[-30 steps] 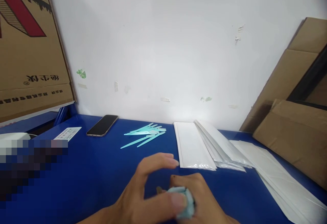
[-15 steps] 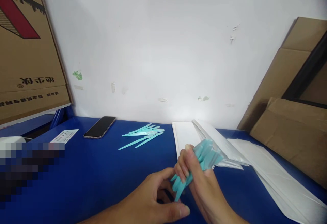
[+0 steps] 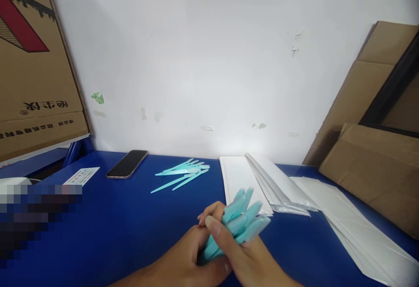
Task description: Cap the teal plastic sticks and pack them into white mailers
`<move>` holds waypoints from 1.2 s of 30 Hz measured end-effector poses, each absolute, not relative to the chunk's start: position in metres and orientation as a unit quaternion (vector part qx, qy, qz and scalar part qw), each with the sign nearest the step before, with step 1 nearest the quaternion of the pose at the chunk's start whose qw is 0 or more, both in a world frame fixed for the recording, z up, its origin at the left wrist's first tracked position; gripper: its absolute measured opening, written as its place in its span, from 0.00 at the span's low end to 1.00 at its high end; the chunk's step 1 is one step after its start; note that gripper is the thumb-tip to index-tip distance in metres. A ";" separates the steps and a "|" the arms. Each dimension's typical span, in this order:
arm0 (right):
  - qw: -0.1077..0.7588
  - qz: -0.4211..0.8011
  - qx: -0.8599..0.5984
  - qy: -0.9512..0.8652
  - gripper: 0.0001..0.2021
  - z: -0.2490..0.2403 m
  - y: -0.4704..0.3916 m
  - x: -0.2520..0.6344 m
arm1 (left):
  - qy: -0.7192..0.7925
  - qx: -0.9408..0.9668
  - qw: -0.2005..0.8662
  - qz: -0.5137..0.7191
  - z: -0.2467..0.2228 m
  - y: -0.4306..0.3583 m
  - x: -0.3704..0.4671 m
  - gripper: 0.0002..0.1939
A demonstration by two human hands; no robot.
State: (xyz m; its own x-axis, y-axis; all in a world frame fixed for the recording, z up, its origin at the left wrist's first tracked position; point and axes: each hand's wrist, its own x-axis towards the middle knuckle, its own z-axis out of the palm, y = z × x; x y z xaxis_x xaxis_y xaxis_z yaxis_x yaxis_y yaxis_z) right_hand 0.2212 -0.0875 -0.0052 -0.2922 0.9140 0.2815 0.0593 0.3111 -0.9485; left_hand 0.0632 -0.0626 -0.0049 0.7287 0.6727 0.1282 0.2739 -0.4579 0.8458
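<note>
A bundle of light teal, tapered plastic pieces is held low in the centre, over the blue table. My right hand is wrapped round it, thumb across the front, with the broad rounded ends fanning out to the upper right. Against the bundle's lower end, my left hand curls with its fingers partly hidden behind the right hand. More teal pieces lie in a loose pile on the table beyond the hands.
A phone and a printed card lie at the left. White packets spread over the right side. Cardboard leans at the right, and a large carton stands at the left by the wall.
The bundle has moved left and slightly down, and its rounded ends now fan apart. My left hand has closed in on its lower end, and my right thumb has swung left across it.
</note>
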 end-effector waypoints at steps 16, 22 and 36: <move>0.498 0.220 -0.373 -0.751 0.26 0.006 -0.075 0.257 | 0.402 0.833 0.350 0.147 0.009 -0.052 0.054 0.09; 0.458 0.229 -0.387 -0.767 0.21 -0.007 -0.083 0.242 | 0.425 0.857 0.266 0.117 0.014 -0.056 0.057 0.08; 0.417 0.149 -0.348 -0.827 0.26 0.015 -0.091 0.255 | 0.382 0.870 0.280 0.133 0.012 -0.052 0.058 0.08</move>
State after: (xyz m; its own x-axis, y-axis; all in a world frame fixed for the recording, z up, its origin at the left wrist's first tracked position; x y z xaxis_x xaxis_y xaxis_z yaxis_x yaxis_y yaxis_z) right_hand 0.2546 -0.0908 0.0147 -0.4107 0.6990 0.5854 0.4511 0.7137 -0.5358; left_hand 0.0578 -0.0522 0.0124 0.6723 0.7401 0.0172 0.5910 -0.5506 0.5895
